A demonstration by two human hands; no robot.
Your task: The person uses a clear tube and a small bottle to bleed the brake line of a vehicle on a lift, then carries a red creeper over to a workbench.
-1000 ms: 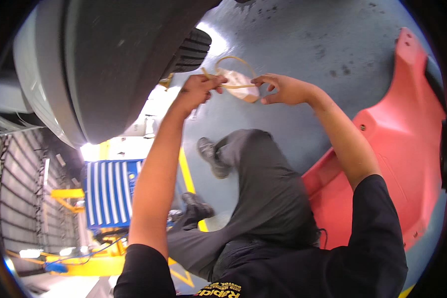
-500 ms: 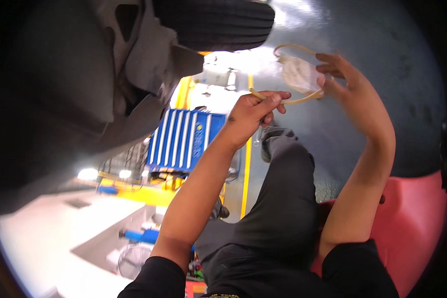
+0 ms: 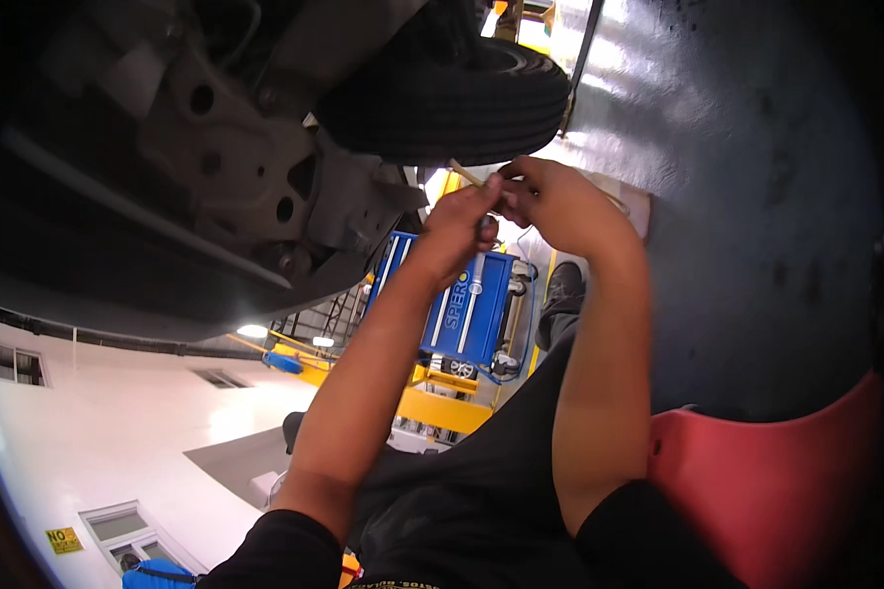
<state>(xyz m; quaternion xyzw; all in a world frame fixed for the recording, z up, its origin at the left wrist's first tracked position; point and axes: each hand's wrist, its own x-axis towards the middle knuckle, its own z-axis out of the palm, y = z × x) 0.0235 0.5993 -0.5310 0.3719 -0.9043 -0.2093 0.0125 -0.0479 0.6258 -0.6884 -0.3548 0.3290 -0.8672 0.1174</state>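
A thin yellowish flexible tube (image 3: 465,174) sticks out above my left hand (image 3: 452,236), its free end pointing up and left toward the vehicle. My left fingers are closed around it, thumb on top. My right hand (image 3: 555,201) is beside the left, fingers bent and pinched together at the tube close to my left thumb. A pale container (image 3: 638,206) shows only in part behind my right wrist. Most of the tube is hidden by my hands.
The vehicle's dark underside (image 3: 216,157) and a black tyre (image 3: 462,103) hang above and left of my hands. Beyond are a blue tool cabinet (image 3: 476,304) and yellow lift parts (image 3: 442,407). A red plastic seat (image 3: 756,481) is at lower right.
My right hand has moved left from the container's side to meet my left hand at the tube. The view has shifted; the tyre and underside show more fully.
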